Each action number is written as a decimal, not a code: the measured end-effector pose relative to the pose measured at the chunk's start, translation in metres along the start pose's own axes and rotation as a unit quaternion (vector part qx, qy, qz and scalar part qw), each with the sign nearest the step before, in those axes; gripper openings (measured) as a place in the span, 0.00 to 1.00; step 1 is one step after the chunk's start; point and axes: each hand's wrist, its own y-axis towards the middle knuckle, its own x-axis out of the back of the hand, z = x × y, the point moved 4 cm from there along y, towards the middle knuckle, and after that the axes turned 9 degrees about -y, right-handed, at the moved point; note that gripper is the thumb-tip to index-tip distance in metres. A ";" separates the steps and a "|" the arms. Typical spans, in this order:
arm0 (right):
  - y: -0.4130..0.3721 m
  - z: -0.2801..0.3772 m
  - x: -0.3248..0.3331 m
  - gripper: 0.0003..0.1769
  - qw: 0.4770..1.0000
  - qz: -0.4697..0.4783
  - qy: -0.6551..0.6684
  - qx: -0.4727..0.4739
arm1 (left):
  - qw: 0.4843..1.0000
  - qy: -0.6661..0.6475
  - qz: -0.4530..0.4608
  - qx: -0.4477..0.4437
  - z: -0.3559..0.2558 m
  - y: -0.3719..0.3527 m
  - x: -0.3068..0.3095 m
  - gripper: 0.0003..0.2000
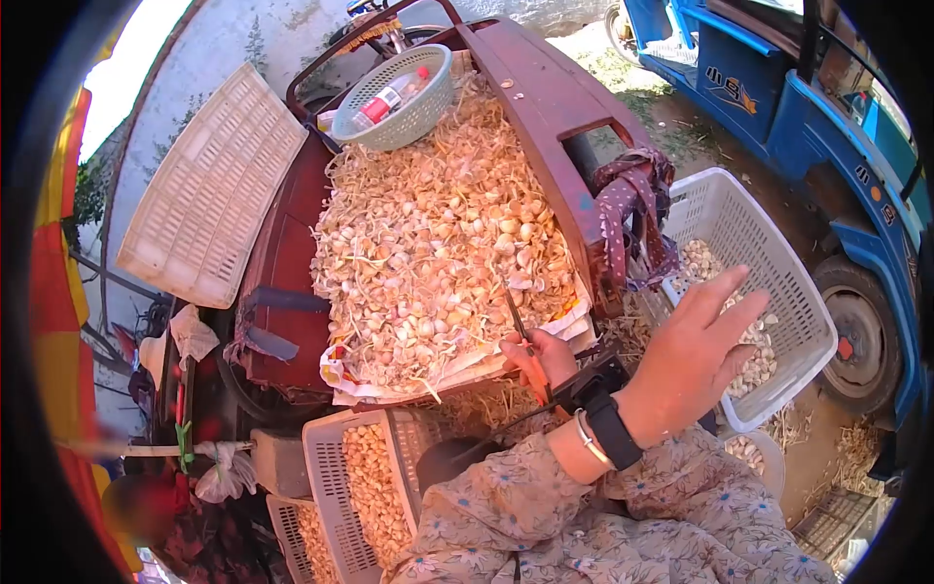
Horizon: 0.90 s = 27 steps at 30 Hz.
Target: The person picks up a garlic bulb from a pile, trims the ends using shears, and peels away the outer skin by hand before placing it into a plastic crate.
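My left hand [686,346], with a dark watch and a bracelet on its wrist, reaches across to the right over a white plastic crate [793,321]. Its fingers are spread, and I see nothing held in it. Cut garlic bulbs [757,365] lie in that crate, partly hidden behind the hand. My right hand [553,358] is closed around orange-handled scissors [533,373] at the near edge of a garlic heap [438,253]. A dark blade points up over the garlic. The left forearm hides most of the right arm.
The heap rests on a dark red cart bed [545,88], with a green basket [399,97] holding a bottle on top. An upright pale crate [214,185] leans at left. Garlic-filled crates [326,477] stand below. A blue three-wheeler [749,97] is parked at right.
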 end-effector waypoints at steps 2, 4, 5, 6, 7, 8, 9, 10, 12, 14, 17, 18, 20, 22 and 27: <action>-0.003 -0.007 -0.002 0.20 0.998 -0.042 0.042 0.018 | 0.999 -0.014 -0.016 -0.026 0.001 -0.014 0.054 0.19; -0.012 0.006 0.000 0.16 0.984 0.038 0.174 -0.002 | 0.990 0.042 -0.105 0.083 0.024 -0.032 0.114 0.14; -0.014 0.009 0.002 0.14 0.991 0.065 0.114 -0.027 | 0.980 0.094 -0.138 0.110 0.046 -0.042 0.147 0.13; -0.015 0.010 0.000 0.14 0.992 0.058 0.107 -0.025 | 0.965 0.143 -0.166 0.142 0.078 -0.058 0.178 0.14; -0.015 0.012 -0.002 0.14 0.994 0.049 0.101 -0.021 | 0.943 0.214 -0.155 0.202 0.101 -0.071 0.208 0.13; -0.015 0.014 -0.003 0.14 0.995 0.039 0.093 -0.017 | 0.915 0.264 -0.152 0.265 0.136 -0.093 0.236 0.12; -0.016 0.014 -0.002 0.14 0.994 0.036 0.096 -0.029 | 0.888 0.297 -0.152 0.318 0.163 -0.115 0.263 0.12; -0.014 0.016 -0.002 0.15 0.995 0.028 0.090 -0.018 | 0.870 0.321 -0.099 0.361 0.170 -0.125 0.272 0.12; -0.008 0.018 -0.003 0.15 0.997 0.013 0.079 0.004 | 0.821 0.363 0.011 0.441 0.181 -0.147 0.281 0.13; -0.002 0.017 -0.005 0.16 0.998 0.014 0.067 0.007 | 0.828 0.336 0.035 0.447 0.187 -0.161 0.281 0.15; -0.003 0.016 -0.006 0.15 0.999 0.014 0.041 0.001 | 0.845 0.386 0.043 0.368 0.178 -0.174 0.265 0.17; -0.003 0.014 -0.006 0.14 0.999 0.023 0.035 0.002 | 0.843 0.394 0.057 0.362 0.179 -0.177 0.266 0.17; 0.000 0.010 -0.006 0.15 0.999 0.002 0.036 0.010 | 0.845 0.382 0.051 0.370 0.182 -0.187 0.267 0.17; 0.001 0.004 -0.003 0.15 1.000 0.010 0.027 0.011 | 0.844 0.364 0.023 0.392 0.172 -0.194 0.266 0.16; -0.004 0.012 -0.005 0.17 1.000 0.014 -0.005 0.009 | 0.855 0.148 -0.253 0.429 0.136 -0.191 0.270 0.12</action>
